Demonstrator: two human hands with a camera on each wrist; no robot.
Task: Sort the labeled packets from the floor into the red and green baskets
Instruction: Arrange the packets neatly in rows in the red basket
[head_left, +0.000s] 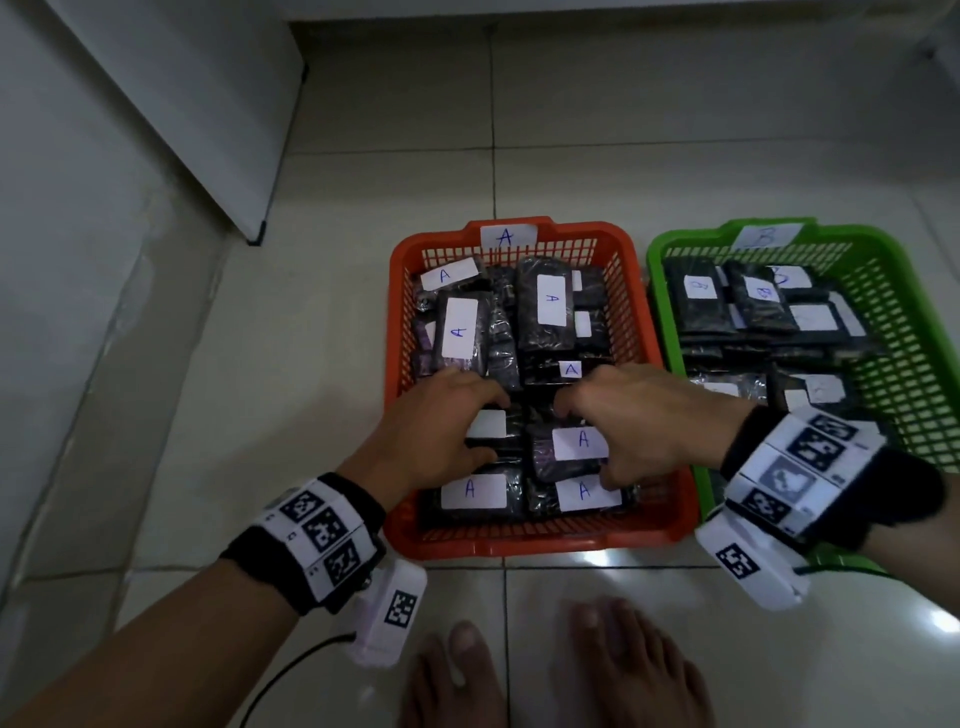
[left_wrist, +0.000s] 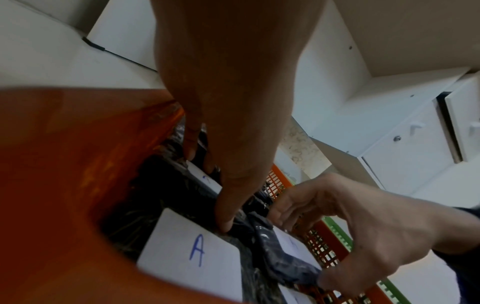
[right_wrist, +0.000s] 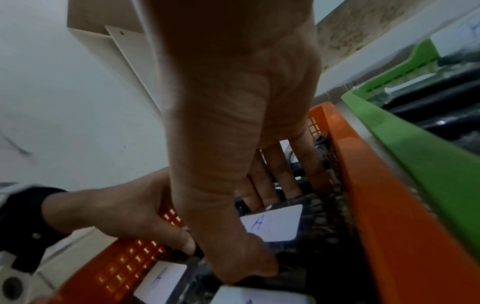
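Observation:
The red basket (head_left: 519, 540), tagged A, holds several black packets with white A labels. Both hands are inside its near half. My left hand (head_left: 480, 428) grips a black packet (head_left: 511, 441) between curled fingers and thumb; its white label (left_wrist: 205, 179) is mostly covered. My right hand (head_left: 584, 444) pinches a neighbouring packet (head_left: 545, 457) labelled A (right_wrist: 272, 224), thumb on the near edge and fingers on the far edge. Two more A packets (head_left: 472, 491) lie flat in front of the hands. The green basket (head_left: 670, 249), tagged B, stands to the right.
Several packets labelled B (head_left: 758, 301) fill the green basket. A white cabinet (head_left: 156, 104) stands at the far left on the tiled floor (head_left: 311, 364). Bare feet (head_left: 545, 670) are just in front of the red basket.

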